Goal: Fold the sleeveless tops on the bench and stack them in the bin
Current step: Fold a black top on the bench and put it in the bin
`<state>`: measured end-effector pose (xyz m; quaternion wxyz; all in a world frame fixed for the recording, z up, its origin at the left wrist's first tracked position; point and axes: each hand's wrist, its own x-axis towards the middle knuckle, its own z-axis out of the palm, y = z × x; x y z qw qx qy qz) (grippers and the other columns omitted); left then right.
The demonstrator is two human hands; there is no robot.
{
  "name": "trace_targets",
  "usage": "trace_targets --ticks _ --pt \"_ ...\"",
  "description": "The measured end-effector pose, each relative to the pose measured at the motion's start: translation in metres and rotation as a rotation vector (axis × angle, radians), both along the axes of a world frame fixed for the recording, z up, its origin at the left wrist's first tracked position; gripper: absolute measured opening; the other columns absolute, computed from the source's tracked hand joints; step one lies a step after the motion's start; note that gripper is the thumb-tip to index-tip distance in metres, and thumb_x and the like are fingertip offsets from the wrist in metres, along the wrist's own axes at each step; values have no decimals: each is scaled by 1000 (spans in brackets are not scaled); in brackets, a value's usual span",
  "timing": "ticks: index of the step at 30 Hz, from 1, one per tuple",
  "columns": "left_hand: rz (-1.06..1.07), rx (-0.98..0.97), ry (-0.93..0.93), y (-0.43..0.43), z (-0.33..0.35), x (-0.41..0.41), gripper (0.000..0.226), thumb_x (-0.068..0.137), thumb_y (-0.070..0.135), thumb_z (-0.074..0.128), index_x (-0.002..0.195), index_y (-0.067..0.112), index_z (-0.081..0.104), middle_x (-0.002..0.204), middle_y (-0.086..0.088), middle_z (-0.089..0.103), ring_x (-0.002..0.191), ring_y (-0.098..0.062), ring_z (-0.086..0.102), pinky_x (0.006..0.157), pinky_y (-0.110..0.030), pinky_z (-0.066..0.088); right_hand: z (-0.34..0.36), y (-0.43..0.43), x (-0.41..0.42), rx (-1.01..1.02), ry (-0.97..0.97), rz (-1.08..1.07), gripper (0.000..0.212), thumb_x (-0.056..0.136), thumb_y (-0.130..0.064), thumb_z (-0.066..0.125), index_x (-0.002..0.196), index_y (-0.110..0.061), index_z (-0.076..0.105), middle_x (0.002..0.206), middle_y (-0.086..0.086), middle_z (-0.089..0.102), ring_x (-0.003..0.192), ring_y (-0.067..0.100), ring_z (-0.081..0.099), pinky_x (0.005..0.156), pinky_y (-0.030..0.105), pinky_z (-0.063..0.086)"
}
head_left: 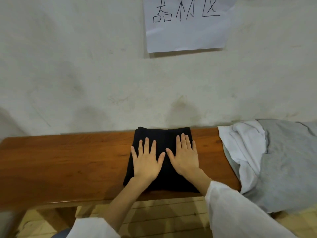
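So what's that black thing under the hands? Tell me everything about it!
It is a black top, folded into a neat, flat rectangle of soft-looking, plain cloth. It lies on the brown wooden bench, reaching nearly from the wall side to the front edge. The left hand and right hand press flat on it, side by side, fingers straight.

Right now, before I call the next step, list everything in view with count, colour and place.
bench: one, reddish-brown wood, against the wall.
black top: one, black, folded, centre of bench.
grey garment: one, grey, bench's right end.
white garment: one, white, lying on grey garment.
paper sign: one, white, black handwriting, on wall.
left hand: one, fingers flat on black top.
right hand: one, fingers flat on black top.
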<state>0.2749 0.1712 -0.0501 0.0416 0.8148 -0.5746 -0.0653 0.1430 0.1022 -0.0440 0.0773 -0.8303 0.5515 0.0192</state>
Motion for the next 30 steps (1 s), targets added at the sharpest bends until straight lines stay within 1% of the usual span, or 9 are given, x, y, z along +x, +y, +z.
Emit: trace_targets --ticks 4,6,9,16,18,20,23,26,30 --pt "195 -165 151 19 9 9 59 97 51 36 145 17 33 154 -10 27 144 -30 17 116 -47 14 23 -2 -6 214 -125 20 70 97 -52 36 151 -14 15 160 8 2 147 23 -3 119 45 6" --pt "353 -234 154 41 11 20 57 95 49 42 137 10 42 142 -15 41 132 -33 35 107 -45 30 34 9 -20 228 -290 -65 58 95 -42 48 143 -15 32 155 9 23 142 26 21 114 45 25" --pt "476 -217 99 71 9 32 53 92 53 46 118 7 52 126 -17 48 115 -32 45 94 -42 38 36 32 -42 190 -359 -251 50 93 -39 52 132 -12 38 132 9 43 117 26 48 92 36 45" --pt "431 -46 250 82 19 30 42 89 55 52 96 15 61 113 -6 48 107 -25 49 89 -36 43 32 47 -56 422 -547 -479 37 87 -40 63 103 -8 54 93 5 60 82 17 59 63 24 45" --pt "369 -87 413 76 25 32 30 91 43 57 87 13 59 98 -3 55 89 -19 56 77 -33 48 30 51 -56 429 -594 -492 32 87 -37 64 100 -10 54 93 4 61 80 16 58 61 23 46" --pt "382 -139 720 71 32 35 19 92 26 61 86 8 56 89 -6 60 78 -18 59 68 -33 51 32 55 -55 382 -649 -476 28 89 -33 63 103 -12 49 95 1 58 80 13 55 55 19 40" --pt "555 -149 1234 67 43 39 21 87 -3 62 105 0 50 113 -19 57 99 -32 61 66 -37 55 36 57 -56 377 -821 -480 33 90 -20 62 109 -16 35 99 0 51 83 12 53 58 16 41" --pt "560 -72 1440 66 54 47 37 82 -15 58 111 6 48 125 -18 50 104 -35 58 64 -39 54 40 59 -63 437 -1010 -451 38 89 -4 59 116 -16 35 114 4 52 99 17 54 65 16 44" --pt "356 142 1680 62 81 49 55 80 -16 55 119 21 63 133 -7 47 114 -30 54 75 -38 57 53 62 -84 524 -1117 -442 44 88 7 50 125 -15 58 133 2 50 119 12 44 88 17 43"
